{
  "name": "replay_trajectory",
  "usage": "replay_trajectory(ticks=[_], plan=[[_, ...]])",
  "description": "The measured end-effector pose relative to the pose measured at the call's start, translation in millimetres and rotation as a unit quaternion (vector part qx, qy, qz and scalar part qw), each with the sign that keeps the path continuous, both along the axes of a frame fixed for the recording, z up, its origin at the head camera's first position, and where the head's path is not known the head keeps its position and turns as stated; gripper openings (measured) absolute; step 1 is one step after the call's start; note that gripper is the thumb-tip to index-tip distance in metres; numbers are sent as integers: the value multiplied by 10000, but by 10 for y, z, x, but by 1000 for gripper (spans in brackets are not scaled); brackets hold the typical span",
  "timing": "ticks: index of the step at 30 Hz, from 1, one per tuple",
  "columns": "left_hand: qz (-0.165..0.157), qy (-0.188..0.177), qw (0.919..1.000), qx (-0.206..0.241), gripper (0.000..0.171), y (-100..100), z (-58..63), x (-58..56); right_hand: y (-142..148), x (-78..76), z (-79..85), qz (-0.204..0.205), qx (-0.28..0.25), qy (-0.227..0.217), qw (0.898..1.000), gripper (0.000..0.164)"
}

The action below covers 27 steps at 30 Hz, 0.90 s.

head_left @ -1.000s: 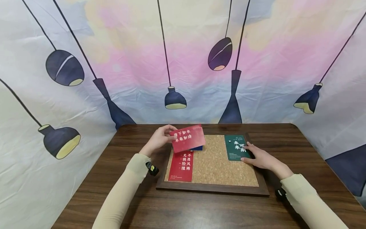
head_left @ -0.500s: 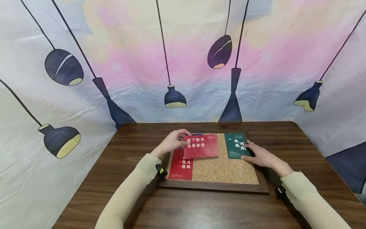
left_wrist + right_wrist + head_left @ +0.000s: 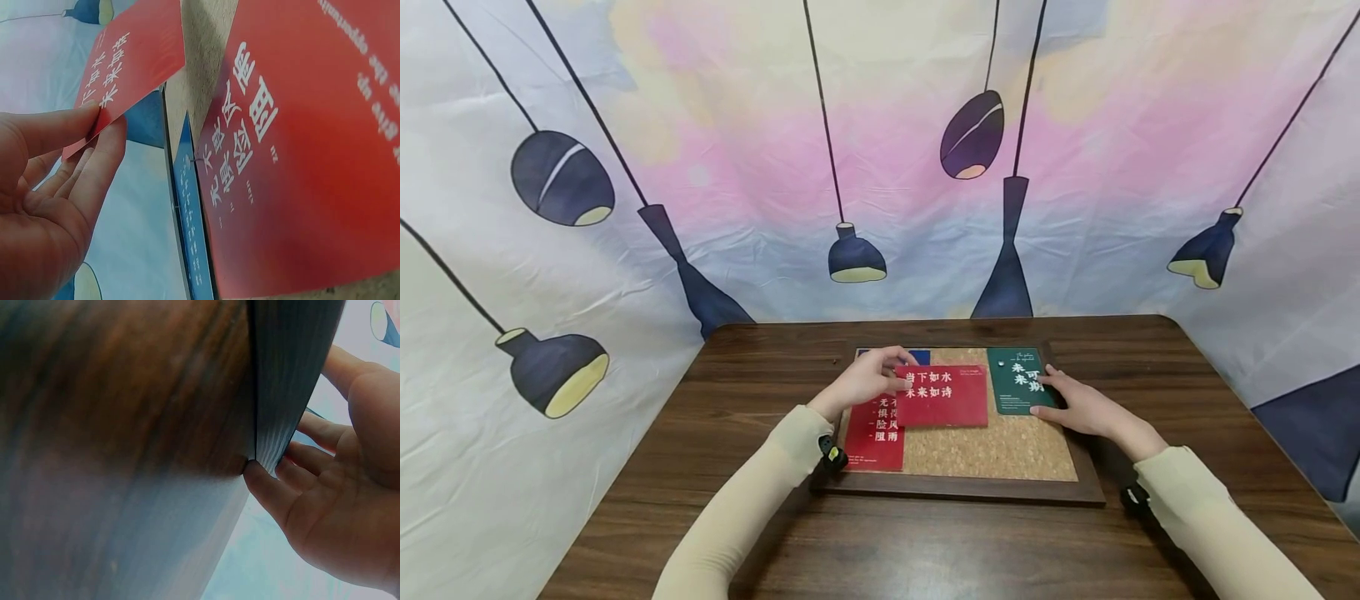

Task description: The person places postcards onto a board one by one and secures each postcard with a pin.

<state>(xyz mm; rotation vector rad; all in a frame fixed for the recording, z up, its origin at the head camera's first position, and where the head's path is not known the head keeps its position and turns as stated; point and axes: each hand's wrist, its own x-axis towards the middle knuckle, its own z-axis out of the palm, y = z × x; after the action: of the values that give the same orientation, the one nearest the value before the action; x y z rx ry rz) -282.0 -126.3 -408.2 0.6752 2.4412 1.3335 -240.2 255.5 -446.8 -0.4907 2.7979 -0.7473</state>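
In the head view my left hand [image 3: 867, 377] pinches a red card [image 3: 943, 404] with white writing by its left end, above the cork board [image 3: 985, 454]. The left wrist view has the thumb [image 3: 59, 130] on the printed face and fingers behind it. Below lies another red card [image 3: 880, 446] upright along the board's left side, partly covered from the head view. A blue card [image 3: 919, 357] shows at the board's upper left. My right hand [image 3: 1078, 408] rests at the board's right edge, fingertips at a green card [image 3: 1007, 387]; its fingers reach along the frame [image 3: 290, 369].
The board's dark wooden frame [image 3: 962, 490] lies on a brown wooden table [image 3: 880, 550]. A small round pin [image 3: 1002, 364] sits on the green card. Behind the table hangs a pastel cloth [image 3: 737, 167] printed with dark lamps.
My left hand has carried the red card rightward and toward me, turning it level and uncovering part of the blue card. The right hand has stayed at the board's right edge.
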Motion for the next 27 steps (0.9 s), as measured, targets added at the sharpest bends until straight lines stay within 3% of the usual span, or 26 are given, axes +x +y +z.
replay_trajectory(ticks=[27], plan=[[-433,5,9988,-244,33,168,-7,178,-8,3,-12,-36,-6,5,10000,80]])
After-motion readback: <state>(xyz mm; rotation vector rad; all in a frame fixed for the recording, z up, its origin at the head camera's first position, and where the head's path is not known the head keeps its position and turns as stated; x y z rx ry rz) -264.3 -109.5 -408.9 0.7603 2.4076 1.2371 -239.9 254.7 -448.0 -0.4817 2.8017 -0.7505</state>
